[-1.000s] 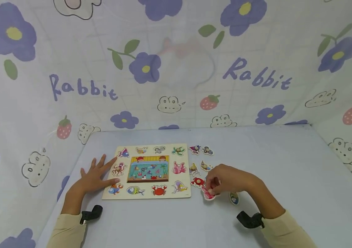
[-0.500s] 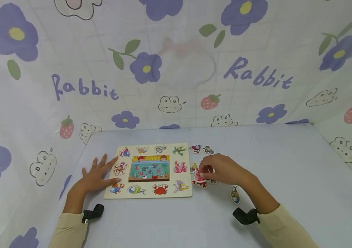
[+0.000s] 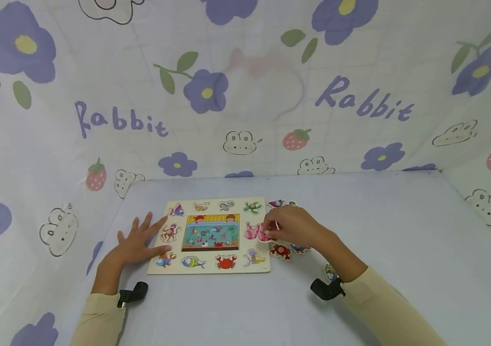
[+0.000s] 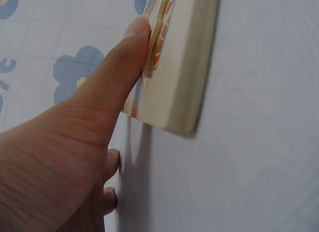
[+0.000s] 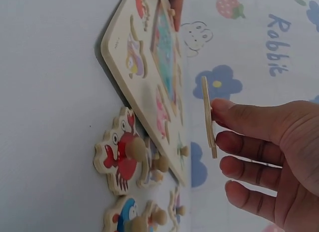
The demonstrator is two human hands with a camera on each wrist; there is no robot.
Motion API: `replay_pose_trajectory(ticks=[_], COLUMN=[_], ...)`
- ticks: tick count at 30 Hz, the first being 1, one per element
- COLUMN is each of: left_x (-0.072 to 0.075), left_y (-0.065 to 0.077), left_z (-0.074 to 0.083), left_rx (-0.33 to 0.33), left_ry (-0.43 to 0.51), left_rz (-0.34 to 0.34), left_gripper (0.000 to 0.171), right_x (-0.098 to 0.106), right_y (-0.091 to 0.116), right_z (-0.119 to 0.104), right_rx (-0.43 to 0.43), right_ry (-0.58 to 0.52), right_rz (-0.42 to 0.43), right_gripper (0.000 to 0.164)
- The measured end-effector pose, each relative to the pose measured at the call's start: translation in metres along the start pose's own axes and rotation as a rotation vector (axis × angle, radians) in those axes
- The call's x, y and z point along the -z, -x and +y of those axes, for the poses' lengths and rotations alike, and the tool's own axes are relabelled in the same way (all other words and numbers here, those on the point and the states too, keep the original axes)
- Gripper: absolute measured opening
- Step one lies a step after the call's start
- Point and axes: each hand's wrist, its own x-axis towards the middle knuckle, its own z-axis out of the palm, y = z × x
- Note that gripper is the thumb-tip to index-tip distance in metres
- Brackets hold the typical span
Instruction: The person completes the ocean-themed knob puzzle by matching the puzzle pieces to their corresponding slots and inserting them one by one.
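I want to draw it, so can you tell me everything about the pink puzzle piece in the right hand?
The thin, flat pink puzzle piece looks wooden, with a pale edge. Fingers of the bare right hand pinch it, hiding part of its face. It looks roughly level, held up apart from the pale rectangular wooden board, near a similar pink shape there.

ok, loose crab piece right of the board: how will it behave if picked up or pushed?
The crab piece is probably stiff: its pale edge looks like wood. Its raised knob should make pinching easy. It seems unlikely to roll, lying face up, but pushed toward the board it may catch on the edge.
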Motion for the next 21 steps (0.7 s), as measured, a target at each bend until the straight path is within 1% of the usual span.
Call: replay_pose_trajectory(ticks=[4,11,21], left_x=[-0.001,-0.002,-0.002], left_y=[0.000,0.000,-0.001], left_z=[-0.002,-0.003,-0.004], left_rx=[0.001,-0.004,-0.004], left_ry=[0.004,0.001,-0.011], left_rz=[0.009,0.011,0.017], left_gripper=[0.096,0.096,0.096], right_x=[-0.009,-0.022,-0.031], right_y=[-0.014,-0.031,-0.043], right_z=[0.001,0.000,0.000], right_rx=[-0.025,-0.058,-0.037], right_ry=[0.030,0.054,0.063], right_rz=[-0.003,-0.037,-0.034], right_gripper=[0.010,0.010,0.008])
